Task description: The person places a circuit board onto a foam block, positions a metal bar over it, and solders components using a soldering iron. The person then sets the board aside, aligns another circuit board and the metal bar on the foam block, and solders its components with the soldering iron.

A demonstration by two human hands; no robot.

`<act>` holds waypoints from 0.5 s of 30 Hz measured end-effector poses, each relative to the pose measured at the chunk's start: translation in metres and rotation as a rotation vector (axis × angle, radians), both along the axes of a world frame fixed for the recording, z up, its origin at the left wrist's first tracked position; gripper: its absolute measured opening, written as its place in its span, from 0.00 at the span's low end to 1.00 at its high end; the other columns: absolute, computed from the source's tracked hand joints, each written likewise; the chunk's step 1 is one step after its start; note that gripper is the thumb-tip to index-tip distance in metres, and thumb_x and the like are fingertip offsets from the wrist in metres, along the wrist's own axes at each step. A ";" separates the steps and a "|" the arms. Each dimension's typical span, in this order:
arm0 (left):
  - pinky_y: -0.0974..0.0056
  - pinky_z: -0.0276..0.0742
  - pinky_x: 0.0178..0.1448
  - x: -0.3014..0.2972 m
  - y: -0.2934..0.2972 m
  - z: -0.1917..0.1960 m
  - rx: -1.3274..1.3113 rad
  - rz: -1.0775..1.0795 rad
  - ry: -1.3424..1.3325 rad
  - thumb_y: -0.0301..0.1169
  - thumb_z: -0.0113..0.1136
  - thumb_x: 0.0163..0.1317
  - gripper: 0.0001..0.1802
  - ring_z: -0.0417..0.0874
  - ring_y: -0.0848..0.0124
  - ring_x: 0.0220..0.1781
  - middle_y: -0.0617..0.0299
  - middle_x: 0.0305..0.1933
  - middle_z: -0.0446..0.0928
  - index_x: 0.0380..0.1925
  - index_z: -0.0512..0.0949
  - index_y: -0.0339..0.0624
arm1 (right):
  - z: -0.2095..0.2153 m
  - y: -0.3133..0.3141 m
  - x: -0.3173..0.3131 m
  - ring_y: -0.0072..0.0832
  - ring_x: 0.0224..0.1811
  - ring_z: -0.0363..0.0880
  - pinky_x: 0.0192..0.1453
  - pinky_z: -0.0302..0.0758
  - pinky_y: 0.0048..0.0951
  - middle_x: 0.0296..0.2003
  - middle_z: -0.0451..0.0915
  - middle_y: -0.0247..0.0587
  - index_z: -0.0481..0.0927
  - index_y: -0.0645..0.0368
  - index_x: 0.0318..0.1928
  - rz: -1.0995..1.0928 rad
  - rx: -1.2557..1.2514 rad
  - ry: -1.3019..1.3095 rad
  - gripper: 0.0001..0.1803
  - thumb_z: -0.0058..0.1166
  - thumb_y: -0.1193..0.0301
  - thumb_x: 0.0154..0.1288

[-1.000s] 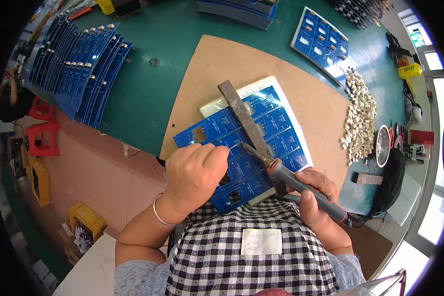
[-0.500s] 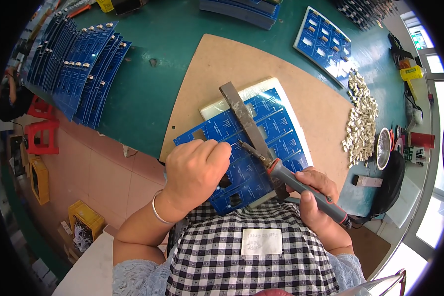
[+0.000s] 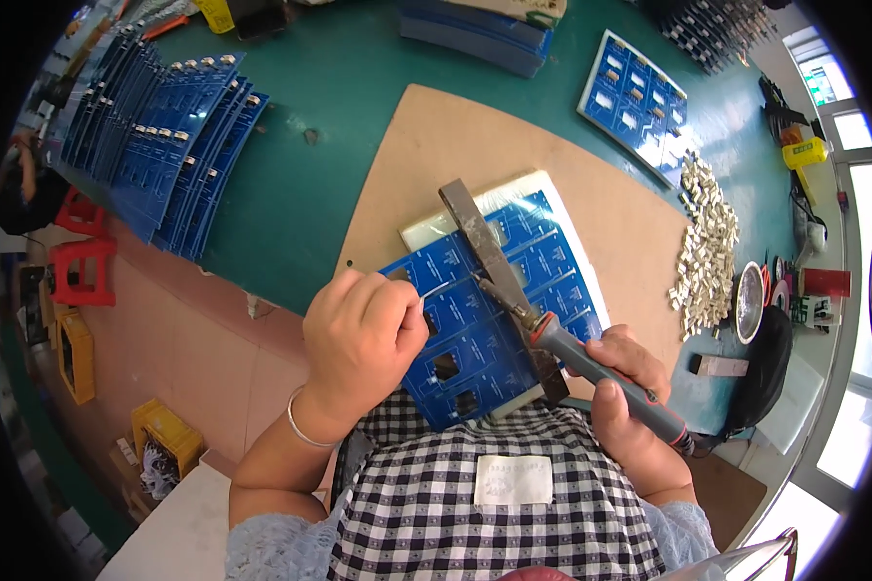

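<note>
Head view, looking straight down at a green workbench (image 3: 358,87) with a tan board (image 3: 436,165) laid on it; blue circuit panel (image 3: 499,320) sitting on a white tray (image 3: 426,228) on that board, right in front of the checked apron (image 3: 436,484); grey metal bar (image 3: 480,242) lying slantwise across the panel, top end near the tray's far edge, lower end down by the right hand.

Right hand (image 3: 625,402) wrapped tight around the grey-and-red handle of a soldering iron (image 3: 591,363), fingers fully closed on it; tip aimed up-left, touching down on the panel just beside the bar.

Left hand (image 3: 358,334) curled over the panel's left edge, bracelet on the wrist, thumb and fingers pinched together; probably nipping a thin solder wire (image 3: 434,293), though too fine to tell for sure from up here.

Around the edges: fanned stack of more blue boards (image 3: 155,136) far left on the bench; another blue panel with small white parts (image 3: 639,97) top right; heap of little white components (image 3: 707,242) right of the tan board; round metal tin (image 3: 748,302) just past the heap; yellow tool (image 3: 804,155) at the far right; red stools (image 3: 77,261) and yellow crates (image 3: 165,436) down on the floor to the left.
</note>
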State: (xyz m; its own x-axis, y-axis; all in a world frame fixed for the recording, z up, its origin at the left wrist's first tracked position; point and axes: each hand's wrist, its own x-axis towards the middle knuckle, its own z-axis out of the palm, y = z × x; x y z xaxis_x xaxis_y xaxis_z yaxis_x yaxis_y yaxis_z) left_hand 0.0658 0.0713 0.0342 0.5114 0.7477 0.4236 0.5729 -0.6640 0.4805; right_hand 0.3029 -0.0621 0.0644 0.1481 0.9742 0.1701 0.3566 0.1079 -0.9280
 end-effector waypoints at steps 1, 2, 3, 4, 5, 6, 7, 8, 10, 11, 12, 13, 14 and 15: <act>0.60 0.71 0.35 -0.001 0.000 -0.002 0.067 0.013 -0.019 0.19 0.64 0.43 0.12 0.75 0.60 0.32 0.61 0.27 0.73 0.26 0.72 0.44 | 0.000 0.000 -0.002 0.32 0.33 0.74 0.39 0.70 0.32 0.29 0.79 0.42 0.80 0.66 0.45 -0.026 -0.061 0.031 0.19 0.59 0.62 0.61; 0.58 0.70 0.43 -0.003 -0.002 -0.003 0.069 0.036 -0.006 0.21 0.65 0.42 0.12 0.76 0.59 0.38 0.63 0.31 0.75 0.26 0.73 0.46 | 0.000 0.003 -0.004 0.32 0.34 0.74 0.39 0.71 0.32 0.32 0.81 0.44 0.80 0.66 0.45 -0.018 -0.061 0.026 0.18 0.58 0.64 0.62; 0.58 0.70 0.43 -0.002 -0.001 -0.002 0.074 0.039 -0.006 0.21 0.65 0.42 0.12 0.76 0.59 0.38 0.63 0.31 0.75 0.26 0.73 0.46 | 0.001 0.005 -0.003 0.32 0.34 0.74 0.39 0.71 0.32 0.32 0.81 0.44 0.80 0.66 0.45 -0.015 -0.055 0.026 0.18 0.58 0.64 0.62; 0.58 0.68 0.46 0.000 0.001 -0.001 0.102 0.039 0.000 0.22 0.64 0.43 0.11 0.76 0.62 0.40 0.65 0.32 0.76 0.25 0.73 0.47 | 0.002 0.008 -0.001 0.32 0.35 0.75 0.42 0.72 0.31 0.33 0.79 0.46 0.78 0.64 0.47 0.034 -0.064 -0.028 0.18 0.54 0.62 0.65; 0.57 0.66 0.48 0.001 0.002 -0.001 0.128 0.039 0.006 0.23 0.64 0.44 0.10 0.76 0.65 0.41 0.67 0.34 0.77 0.25 0.73 0.47 | 0.002 0.010 -0.001 0.31 0.37 0.77 0.44 0.74 0.31 0.34 0.78 0.48 0.76 0.62 0.50 0.082 -0.073 -0.083 0.18 0.50 0.61 0.69; 0.57 0.66 0.48 0.002 0.001 0.000 0.127 0.040 0.006 0.23 0.64 0.44 0.10 0.76 0.65 0.41 0.67 0.34 0.77 0.25 0.73 0.47 | 0.003 0.010 -0.001 0.31 0.37 0.77 0.44 0.74 0.31 0.34 0.78 0.48 0.76 0.62 0.50 0.083 -0.074 -0.083 0.18 0.50 0.61 0.69; 0.56 0.63 0.51 0.003 0.000 0.000 0.130 0.034 0.019 0.24 0.64 0.45 0.10 0.77 0.66 0.43 0.67 0.35 0.77 0.25 0.73 0.47 | 0.004 0.011 -0.003 0.31 0.37 0.77 0.45 0.74 0.31 0.33 0.79 0.48 0.76 0.63 0.49 0.068 -0.068 -0.093 0.17 0.50 0.62 0.69; 0.56 0.61 0.54 0.004 -0.001 0.000 0.132 0.029 0.031 0.25 0.64 0.45 0.09 0.77 0.66 0.44 0.68 0.36 0.77 0.26 0.73 0.47 | 0.004 0.010 -0.004 0.31 0.37 0.77 0.45 0.74 0.32 0.32 0.80 0.47 0.77 0.64 0.48 0.053 -0.063 -0.103 0.17 0.49 0.62 0.69; 0.55 0.61 0.54 0.006 0.000 -0.002 0.129 0.022 0.034 0.25 0.64 0.46 0.09 0.77 0.67 0.44 0.68 0.36 0.77 0.26 0.74 0.47 | 0.004 0.012 -0.005 0.31 0.36 0.77 0.45 0.73 0.32 0.31 0.81 0.47 0.77 0.64 0.47 0.043 -0.059 -0.104 0.17 0.49 0.62 0.69; 0.55 0.60 0.55 0.007 0.001 -0.002 0.125 0.015 0.038 0.25 0.64 0.46 0.09 0.77 0.67 0.44 0.68 0.36 0.77 0.25 0.74 0.47 | 0.004 0.012 -0.005 0.31 0.35 0.77 0.45 0.72 0.32 0.30 0.81 0.46 0.77 0.65 0.47 0.032 -0.056 -0.104 0.17 0.49 0.62 0.68; 0.55 0.60 0.55 0.007 0.001 -0.003 0.124 0.016 0.039 0.25 0.64 0.46 0.09 0.77 0.67 0.44 0.68 0.36 0.77 0.25 0.74 0.47 | 0.003 0.013 -0.005 0.31 0.35 0.77 0.45 0.72 0.32 0.30 0.81 0.46 0.77 0.65 0.47 0.034 -0.057 -0.104 0.17 0.49 0.62 0.68; 0.55 0.60 0.54 0.007 0.001 -0.002 0.114 0.019 0.047 0.24 0.64 0.45 0.10 0.77 0.66 0.44 0.67 0.37 0.78 0.25 0.73 0.47 | 0.002 0.014 -0.006 0.31 0.35 0.77 0.46 0.72 0.32 0.30 0.82 0.46 0.77 0.65 0.47 0.039 -0.064 -0.095 0.17 0.50 0.63 0.68; 0.54 0.60 0.54 0.007 0.002 -0.002 0.104 0.022 0.056 0.23 0.65 0.44 0.10 0.78 0.65 0.43 0.66 0.37 0.79 0.24 0.73 0.47 | 0.002 0.014 -0.006 0.30 0.34 0.77 0.46 0.71 0.33 0.29 0.82 0.46 0.77 0.65 0.47 0.044 -0.072 -0.086 0.17 0.50 0.63 0.68; 0.54 0.60 0.54 0.008 0.002 -0.002 0.101 0.020 0.056 0.23 0.65 0.44 0.10 0.78 0.65 0.43 0.66 0.37 0.79 0.24 0.73 0.47 | 0.002 0.014 -0.006 0.30 0.34 0.77 0.46 0.71 0.33 0.29 0.82 0.46 0.77 0.65 0.47 0.042 -0.075 -0.086 0.17 0.50 0.63 0.68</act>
State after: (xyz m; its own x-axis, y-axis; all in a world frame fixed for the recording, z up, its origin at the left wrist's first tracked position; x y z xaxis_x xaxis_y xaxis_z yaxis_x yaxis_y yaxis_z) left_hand 0.0735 0.0730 0.0326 0.5217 0.7128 0.4687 0.6108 -0.6957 0.3782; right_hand 0.2966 -0.0483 0.0662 0.0949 0.9897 0.1072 0.4316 0.0561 -0.9003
